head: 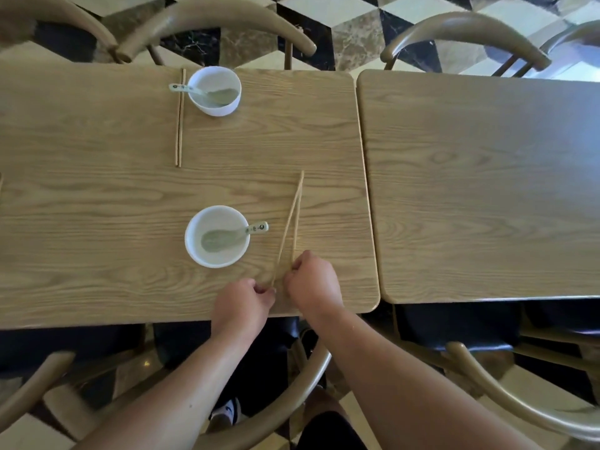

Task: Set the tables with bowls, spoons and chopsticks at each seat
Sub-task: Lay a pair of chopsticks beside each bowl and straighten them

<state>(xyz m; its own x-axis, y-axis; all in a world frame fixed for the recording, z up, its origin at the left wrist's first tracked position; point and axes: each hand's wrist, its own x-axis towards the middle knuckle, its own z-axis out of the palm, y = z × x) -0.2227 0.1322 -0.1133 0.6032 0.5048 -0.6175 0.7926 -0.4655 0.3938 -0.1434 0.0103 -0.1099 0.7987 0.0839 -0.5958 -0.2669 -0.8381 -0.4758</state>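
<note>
Chopsticks [292,222] lie in a narrow V on the near right part of the left surface [97,196], their far tips meeting and their near ends spread apart. The left hand [242,303] pinches the near end of the left stick, fingers [268,292] curled closed on it; the right hand [313,280] has its fingers closed on the near end of the right stick. Both hands rest close together near the surface's front edge.

Just left of the sticks stands a white bowl [217,236] with a pale spoon [233,237] lying in it, the handle sticking out over the rim toward the sticks. At the far seat a second white bowl [215,91] holds another spoon [201,92], its handle pointing left across a second pair of chopsticks [179,118], which lies straight and parallel just beside that bowl.

A second wooden surface [487,190] adjoins on the right. Curved wooden chairs [214,24] ring both, over a checkered tile floor [354,27].
</note>
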